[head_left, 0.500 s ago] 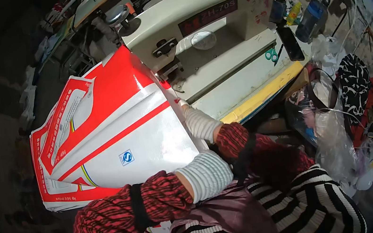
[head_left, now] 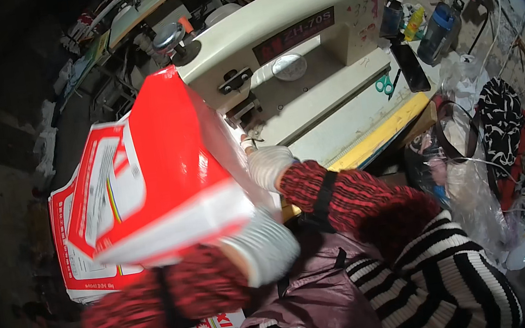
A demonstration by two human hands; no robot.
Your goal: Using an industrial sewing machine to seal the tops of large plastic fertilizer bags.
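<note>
A red and white printed sack (head_left: 168,133) stands bent up at the front end of a cream sewing machine (head_left: 295,12), its right edge close to the needle area. My right hand (head_left: 271,165), in a white ribbed glove with bare fingertips, is closed on that edge just below the presser foot. At the sack's lower right edge is my left hand (head_left: 264,245), gloved alike and smeared by motion; its fingers are hidden behind the sack. More printed sacks (head_left: 74,257) lie stacked beneath on the left.
Teal scissors (head_left: 385,85), a black phone (head_left: 410,68) and a blue-lidded bottle (head_left: 437,32) lie or stand on the machine table. Yellow edging (head_left: 385,128) runs along its front. Plastic bags (head_left: 464,169) hang at the right. Behind stands another table (head_left: 147,9).
The sack's near part has lifted and folded up, hiding its white panel. My left hand has moved left and down. My right hand has shifted slightly left, staying near the needle area.
</note>
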